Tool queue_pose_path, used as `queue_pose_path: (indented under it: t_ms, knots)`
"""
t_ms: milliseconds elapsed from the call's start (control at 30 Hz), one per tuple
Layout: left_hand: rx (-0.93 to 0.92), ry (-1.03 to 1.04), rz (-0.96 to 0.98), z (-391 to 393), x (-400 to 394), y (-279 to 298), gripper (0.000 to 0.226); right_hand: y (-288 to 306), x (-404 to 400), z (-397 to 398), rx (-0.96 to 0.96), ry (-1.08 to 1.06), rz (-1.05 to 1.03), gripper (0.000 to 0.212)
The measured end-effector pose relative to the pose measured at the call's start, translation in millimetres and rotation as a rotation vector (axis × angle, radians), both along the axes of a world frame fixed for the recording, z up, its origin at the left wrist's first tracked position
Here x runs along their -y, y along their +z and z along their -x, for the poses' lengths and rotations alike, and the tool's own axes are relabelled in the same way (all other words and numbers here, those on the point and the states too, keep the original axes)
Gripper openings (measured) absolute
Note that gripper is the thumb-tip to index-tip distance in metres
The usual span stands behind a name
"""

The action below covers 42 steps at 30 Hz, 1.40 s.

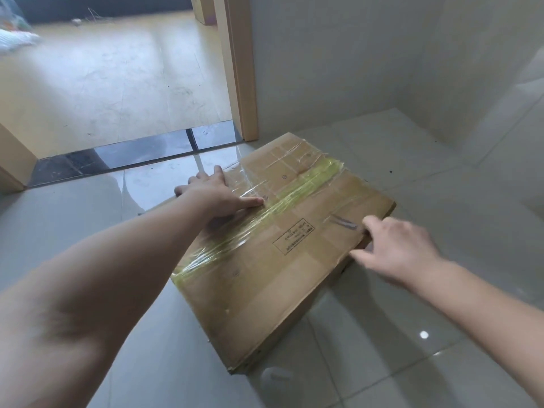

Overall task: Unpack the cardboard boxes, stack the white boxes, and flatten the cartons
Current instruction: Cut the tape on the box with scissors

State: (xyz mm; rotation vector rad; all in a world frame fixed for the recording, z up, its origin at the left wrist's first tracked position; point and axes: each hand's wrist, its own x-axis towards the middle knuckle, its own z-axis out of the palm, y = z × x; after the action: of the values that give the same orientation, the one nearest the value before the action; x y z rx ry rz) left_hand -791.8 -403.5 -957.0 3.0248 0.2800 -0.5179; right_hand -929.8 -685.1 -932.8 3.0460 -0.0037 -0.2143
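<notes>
Carton (282, 245) between hands — left (216, 194), right (403, 245).

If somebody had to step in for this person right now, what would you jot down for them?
Left hand: laid on the far left edge of the cardboard box, thumb flat on top along the yellowish tape, fingers over the side.
Right hand: at the box's right edge, fingers curled round the rim of the top flap.
Box: on the tiled floor just inside the doorway, top flaps closed, tape along the centre seam.
Done: nothing visible yet; no white boxes in sight, no flattened carton.
Left: break the tape, open the flaps, take out and stack the white boxes, flatten the carton.
</notes>
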Motion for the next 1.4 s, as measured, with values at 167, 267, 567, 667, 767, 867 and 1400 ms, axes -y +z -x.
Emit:
queue_pose_path:
  t_ms: [167,267,567,667,767,867,1400]
  knots:
    - [-0.022,0.013,-0.012,-2,5,2,0.154,-11,-79,66,-0.155,0.303,-0.135,0.097]
    - [-0.023,0.008,-0.020,0,5,2,0.153,-21,-118,83,-0.213,0.333,-0.161,0.119]
    - [-0.008,0.035,-0.004,4,10,3,0.151,-34,-141,81,-0.215,0.383,-0.085,0.121]
    - [0.003,0.039,0.013,4,16,0,0.149,-35,-108,71,-0.194,0.421,-0.034,0.124]
    - [0.020,0.015,0.017,2,26,-2,0.142,-32,-66,56,-0.194,0.436,0.039,0.124]
    - [0.031,-0.031,0.036,3,37,-2,0.134,-29,-21,41,-0.206,0.389,0.089,0.123]
    - [0.265,-0.625,-0.187,40,123,-7,0.103,-26,162,35,-0.205,-0.195,-0.250,0.067]
